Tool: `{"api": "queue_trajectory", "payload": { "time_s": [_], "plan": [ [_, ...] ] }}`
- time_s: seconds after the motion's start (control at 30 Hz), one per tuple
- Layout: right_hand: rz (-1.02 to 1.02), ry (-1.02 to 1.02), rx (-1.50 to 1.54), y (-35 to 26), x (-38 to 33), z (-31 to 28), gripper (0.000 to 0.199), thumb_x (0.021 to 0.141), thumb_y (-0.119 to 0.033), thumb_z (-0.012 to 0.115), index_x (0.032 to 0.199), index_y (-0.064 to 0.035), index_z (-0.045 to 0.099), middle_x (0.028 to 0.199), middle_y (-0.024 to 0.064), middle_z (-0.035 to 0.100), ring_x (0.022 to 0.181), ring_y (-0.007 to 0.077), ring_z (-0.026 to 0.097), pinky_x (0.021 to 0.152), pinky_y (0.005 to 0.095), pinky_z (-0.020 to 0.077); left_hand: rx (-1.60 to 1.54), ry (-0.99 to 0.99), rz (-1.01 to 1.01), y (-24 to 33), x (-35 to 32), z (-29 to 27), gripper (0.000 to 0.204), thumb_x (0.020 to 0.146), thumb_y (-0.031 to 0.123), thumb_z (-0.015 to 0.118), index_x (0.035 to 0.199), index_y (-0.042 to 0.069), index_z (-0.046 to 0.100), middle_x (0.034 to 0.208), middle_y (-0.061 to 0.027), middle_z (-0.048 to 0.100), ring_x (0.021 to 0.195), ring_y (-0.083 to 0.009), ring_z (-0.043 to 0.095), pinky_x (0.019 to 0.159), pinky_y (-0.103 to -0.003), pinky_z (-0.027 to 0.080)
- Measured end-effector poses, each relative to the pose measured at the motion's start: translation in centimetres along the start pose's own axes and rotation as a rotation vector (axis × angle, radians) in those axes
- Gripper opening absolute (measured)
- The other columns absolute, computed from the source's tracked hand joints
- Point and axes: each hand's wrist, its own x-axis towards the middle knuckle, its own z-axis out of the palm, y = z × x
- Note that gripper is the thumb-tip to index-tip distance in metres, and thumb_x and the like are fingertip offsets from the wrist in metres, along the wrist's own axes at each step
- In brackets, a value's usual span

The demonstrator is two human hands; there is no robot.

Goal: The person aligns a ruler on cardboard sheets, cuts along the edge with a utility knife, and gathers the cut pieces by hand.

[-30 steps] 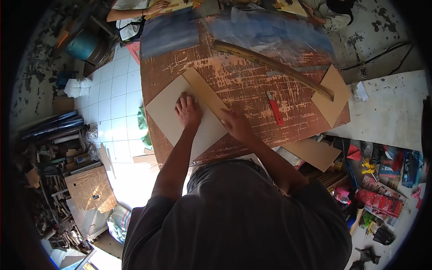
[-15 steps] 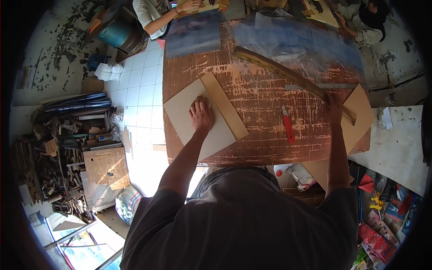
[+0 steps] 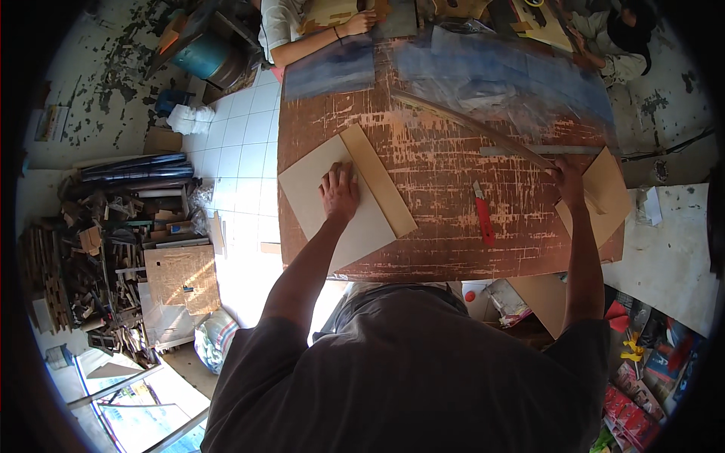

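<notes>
My left hand [image 3: 339, 192] lies flat, fingers spread, on a pale cardboard sheet [image 3: 332, 205] at the left of the worn brown table [image 3: 445, 249]. A narrower brown cardboard strip [image 3: 377, 181] lies across the sheet beside that hand. My right hand [image 3: 568, 179] is stretched to the table's right side, gripping the near end of a long wooden strip [image 3: 468, 124] that runs diagonally to the far left. A grey metal ruler [image 3: 540, 150] lies just beyond that hand. A red utility knife [image 3: 483, 215] rests on the table between my hands.
A brown cardboard piece [image 3: 608, 198] sits at the table's right edge. Clear plastic sheeting [image 3: 498, 72] covers the far side. Other people [image 3: 302, 34] work at the far edge. Stacked scrap wood [image 3: 98, 241] fills the floor at left; white tiles [image 3: 242, 158] lie beside the table.
My right hand left the cardboard near my left hand and reached far right to take hold of the long wooden strip. My left hand stayed pressed on the sheet.
</notes>
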Motion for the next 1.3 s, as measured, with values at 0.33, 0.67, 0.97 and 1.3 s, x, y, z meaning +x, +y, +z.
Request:
{"api": "queue_trajectory", "payload": {
  "time_s": [0.33, 0.67, 0.97, 1.3],
  "plan": [
    [0.133, 0.015, 0.006, -16.9, -6.2, -3.4, 0.024, 0.088, -0.027, 0.068, 0.1, -0.0065, 0.065, 0.096, 0.0137, 0.065, 0.089, 0.0369, 0.065, 0.073, 0.0463, 0.0496, 0.009, -0.077, 0.308, -5.5, 2.2, -0.9, 0.042, 0.101, 0.036, 0.048, 0.141, 0.024, 0.047, 0.136, -0.0067, 0.048, 0.118, -0.0296, 0.047, 0.102, -0.047, 0.035],
    [0.45, -0.122, 0.443, -33.3, -15.1, 11.4, 0.044, 0.084, -0.042, 0.074, 0.102, -0.0026, 0.067, 0.09, 0.018, 0.067, 0.082, 0.0342, 0.067, 0.072, 0.0431, 0.0511, -0.189, -0.051, 0.28, -6.5, 2.0, 0.2, 0.044, 0.102, 0.034, 0.045, 0.143, 0.018, 0.044, 0.14, -0.0108, 0.046, 0.125, -0.0318, 0.044, 0.107, -0.049, 0.031],
    [0.502, 0.001, 0.477, -41.6, -14.3, 17.2, 0.047, 0.083, -0.039, 0.075, 0.107, -0.0008, 0.063, 0.09, 0.0179, 0.066, 0.084, 0.036, 0.067, 0.074, 0.044, 0.052, -0.085, -0.054, 0.614, -5.8, 1.7, -1.8, 0.046, 0.103, 0.037, 0.045, 0.149, 0.036, 0.04, 0.155, -0.0084, 0.031, 0.143, -0.0279, 0.029, 0.12, -0.05, 0.017],
    [0.356, 0.1, 0.157, -43.2, -14.2, 17.4, 0.06, 0.077, -0.03, 0.078, 0.124, -0.005, 0.053, 0.121, 0.0202, 0.049, 0.113, 0.039, 0.048, 0.096, 0.0495, 0.0395, -0.054, -0.067, 0.599, -5.4, 2.0, -1.5, 0.04, 0.103, 0.04, 0.044, 0.143, 0.04, 0.047, 0.158, -0.0099, 0.024, 0.151, -0.0311, 0.014, 0.121, -0.059, 0.007]
  ]
}}
